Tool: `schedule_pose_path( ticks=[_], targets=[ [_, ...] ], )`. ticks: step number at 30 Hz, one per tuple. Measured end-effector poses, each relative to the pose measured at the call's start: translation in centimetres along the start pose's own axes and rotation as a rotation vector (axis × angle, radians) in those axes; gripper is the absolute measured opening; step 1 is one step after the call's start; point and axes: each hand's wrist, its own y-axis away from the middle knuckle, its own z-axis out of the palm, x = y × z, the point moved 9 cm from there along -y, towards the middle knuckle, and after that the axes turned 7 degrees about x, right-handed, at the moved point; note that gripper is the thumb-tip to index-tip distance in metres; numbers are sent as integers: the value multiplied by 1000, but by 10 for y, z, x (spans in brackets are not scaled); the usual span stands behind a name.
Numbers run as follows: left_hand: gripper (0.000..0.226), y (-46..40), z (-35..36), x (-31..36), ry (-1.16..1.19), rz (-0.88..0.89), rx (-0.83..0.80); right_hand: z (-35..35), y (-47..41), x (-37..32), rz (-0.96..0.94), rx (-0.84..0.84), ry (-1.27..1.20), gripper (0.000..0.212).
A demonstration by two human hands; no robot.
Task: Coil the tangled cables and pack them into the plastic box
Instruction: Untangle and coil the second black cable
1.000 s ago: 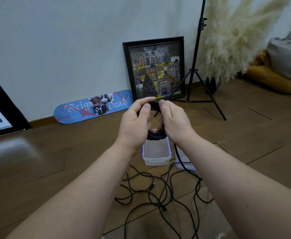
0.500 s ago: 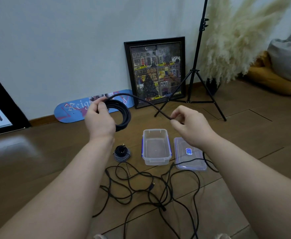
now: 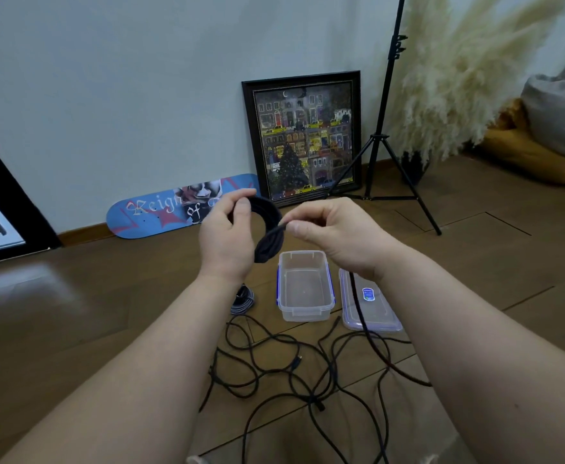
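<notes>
Your left hand [image 3: 227,242] grips the black round cable coil [image 3: 269,229] above the clear plastic box [image 3: 305,287]; your right hand [image 3: 334,236] pinches its loose strand just right of the coil, trailing down.

Pale wall [image 3: 124,78], wood floor [image 3: 73,313], framed picture [image 3: 303,139] leaning beside a skateboard deck [image 3: 160,212].

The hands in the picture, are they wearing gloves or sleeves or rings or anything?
No. The left hand and the right hand are both bare, with no gloves. No rings, watch or bracelets show on the fingers or wrists. Both forearms are bare too, with no sleeves as far as the picture reaches. The fingernails look short and plain.
</notes>
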Motion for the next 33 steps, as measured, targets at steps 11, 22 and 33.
schedule_pose_path(
  ticks=[11,22,33],
  targets=[
    [34,26,40,-1,194,-141,-218,-22,-1,23,36,358,-8,16],
    [25,40,58,-6,145,-208,-383,-19,0,41,120,381,344,30],
    [24,33,50,-10,72,-147,-324,-13,-1,44,132,262,286,19]
  ],
)
